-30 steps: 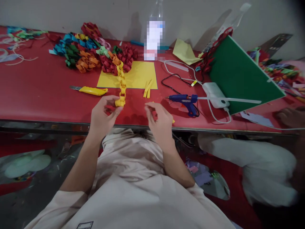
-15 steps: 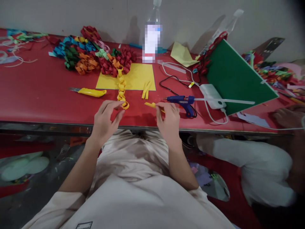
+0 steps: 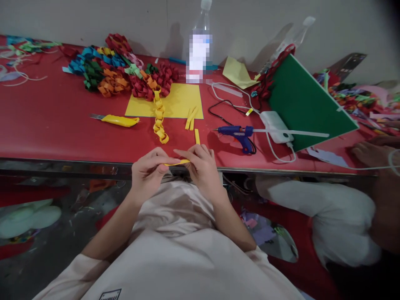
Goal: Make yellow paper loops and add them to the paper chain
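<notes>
Head view. The left hand (image 3: 150, 171) is narrowed to a pinch on the left end of a yellow strip (image 3: 176, 162); the right hand (image 3: 201, 171) pinches the strip's other end. The strip spans the gap between the hands at the near edge of the worktop (image 3: 62, 129), its long axis running left to right.

Governing relation: the yellow end of the paper chain (image 3: 159, 118) lies directly ahead of the left hand, near but not touching, and on that hand's side of the gap. The chain's long axis points back toward the person, roughly square to the held strip. A single strip (image 3: 196, 136) lies just ahead of the right hand; the glue gun (image 3: 239, 132) rests ahead and to its right.

Difference from the earlier frame: the left hand was at the chain's end loop and the right hand was apart from it with a strip. Now the chain lies released, and both hands have drawn nearer the body and together.
</notes>
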`<action>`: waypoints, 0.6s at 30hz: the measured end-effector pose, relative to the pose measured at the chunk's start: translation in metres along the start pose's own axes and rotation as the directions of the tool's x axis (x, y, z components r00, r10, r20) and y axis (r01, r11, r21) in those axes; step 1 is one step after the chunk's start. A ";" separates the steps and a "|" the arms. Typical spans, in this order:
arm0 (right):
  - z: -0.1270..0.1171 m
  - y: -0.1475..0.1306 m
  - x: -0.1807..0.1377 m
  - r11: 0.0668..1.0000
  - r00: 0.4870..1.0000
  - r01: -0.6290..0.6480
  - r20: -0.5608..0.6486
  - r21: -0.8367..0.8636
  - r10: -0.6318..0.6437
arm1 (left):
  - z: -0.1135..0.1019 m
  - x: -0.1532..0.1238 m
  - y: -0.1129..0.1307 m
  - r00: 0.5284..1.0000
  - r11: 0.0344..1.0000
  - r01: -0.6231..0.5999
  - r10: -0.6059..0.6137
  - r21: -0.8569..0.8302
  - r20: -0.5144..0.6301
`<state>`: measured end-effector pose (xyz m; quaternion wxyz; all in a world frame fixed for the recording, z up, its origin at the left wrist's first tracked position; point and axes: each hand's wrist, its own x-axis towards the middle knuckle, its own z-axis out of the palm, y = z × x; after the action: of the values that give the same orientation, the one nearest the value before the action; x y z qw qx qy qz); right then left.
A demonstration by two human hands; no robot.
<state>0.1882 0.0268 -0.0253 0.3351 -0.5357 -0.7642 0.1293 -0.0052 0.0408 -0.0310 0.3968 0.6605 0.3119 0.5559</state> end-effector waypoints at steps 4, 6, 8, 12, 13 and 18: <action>-0.010 0.004 0.004 0.909 0.992 -0.064 0.128 0.412 0.012 | -0.007 -0.003 0.002 0.993 0.993 -0.094 0.099 -0.071 0.066; -0.015 0.002 0.008 0.760 0.984 -0.153 0.170 0.632 0.057 | -0.010 -0.002 0.002 0.973 0.979 -0.204 0.204 -0.011 0.111; -0.018 0.000 0.014 0.625 0.970 -0.242 0.192 0.742 0.148 | -0.012 0.000 0.002 0.933 0.946 -0.318 0.300 0.065 0.199; -0.018 -0.004 0.030 0.476 0.928 -0.366 0.275 0.799 0.251 | -0.012 0.006 0.008 0.853 0.866 -0.464 0.379 0.188 0.358; -0.018 -0.003 0.033 0.465 0.922 -0.379 0.287 0.800 0.260 | -0.012 0.007 0.009 0.844 0.854 -0.475 0.375 0.211 0.383; -0.012 0.001 0.044 0.385 0.898 -0.426 0.333 0.819 0.287 | -0.013 0.010 0.011 0.829 0.824 -0.501 0.367 0.267 0.422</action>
<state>0.1876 0.0651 -0.0007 0.4720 -0.4285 -0.4753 0.6064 -0.0160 0.0466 -0.0155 0.1764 0.8651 0.1722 0.4368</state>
